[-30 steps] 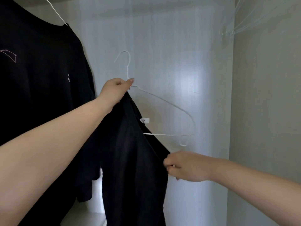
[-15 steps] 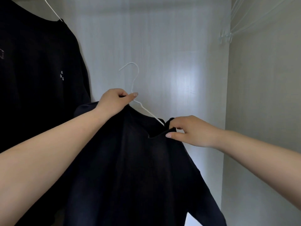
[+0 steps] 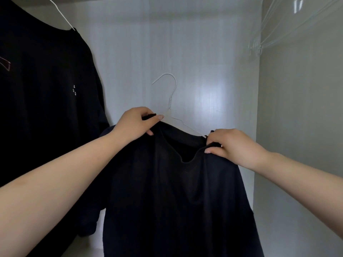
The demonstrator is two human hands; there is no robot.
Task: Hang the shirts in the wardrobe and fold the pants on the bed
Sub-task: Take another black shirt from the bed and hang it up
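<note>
A dark shirt is hanging in the middle of the view, inside the wardrobe, draped over a thin white wire hanger. Its fabric is looking almost black with a faint navy cast, plain and unprinted, and its neckline is sagging into a soft dip between the two hands. The cloth is falling in loose vertical folds, and its lower part is running out of the bottom of the frame.

The left hand is pinching the shirt's collar together with the hanger near the base of the hook, fingers curled around both. The right hand is gripping the fabric at the right shoulder, thumb underneath and fingers bent over the top. The hanger's hook is pointing up, free of any rail, and only a short stretch of its right arm is showing; the rest is lying hidden under the cloth.

To the left, a second black shirt with small pale markings is hanging on its own white hanger, and its left side is being cut off by the frame edge. At the far upper right, a cluster of spare hangers is blending faintly into the pale side wall, hard to count.
</note>
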